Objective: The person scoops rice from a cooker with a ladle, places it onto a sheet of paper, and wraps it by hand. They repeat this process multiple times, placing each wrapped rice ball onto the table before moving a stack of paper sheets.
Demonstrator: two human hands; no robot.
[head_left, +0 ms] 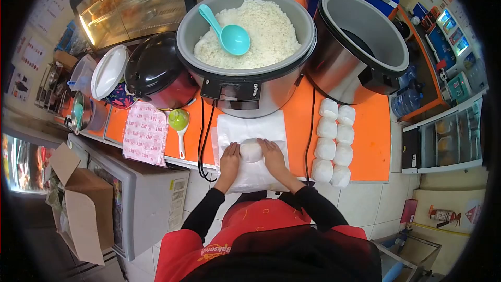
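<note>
- The left hand (229, 160) and the right hand (272, 152) press in from either side on a rounded white rice ball (251, 151), fingers curved against its soft, smooth-looking surface; both hands are closed around it rather than spread flat.
- The rice ball sits on a stack of thin, translucent plastic sheets (250, 128) lying flat at the front edge of the orange worktop (371, 141), midway between the two hands.
- Just behind the sheets stands a large round rice cooker (245, 81) with a grey metal rim and a shiny steel body, heaped with grainy, lumpy white cooked rice (261, 31).
- A turquoise plastic scoop (229, 34) with a smooth bowl lies on the rice, handle pointing up-left.
- To the right, eight wrapped rice balls (333, 143), glossy and pillow-shaped, lie in two touching columns on the worktop.
- Behind them an empty cooker pot (365, 42) shows a smooth grey inner wall.
- To the left lie a green plastic ladle (180, 125), a red-printed white cloth (145, 133) hanging over the edge, and a glossy black domed lid (154, 68).
- Black power cords (202, 141) trail down the worktop front.
</note>
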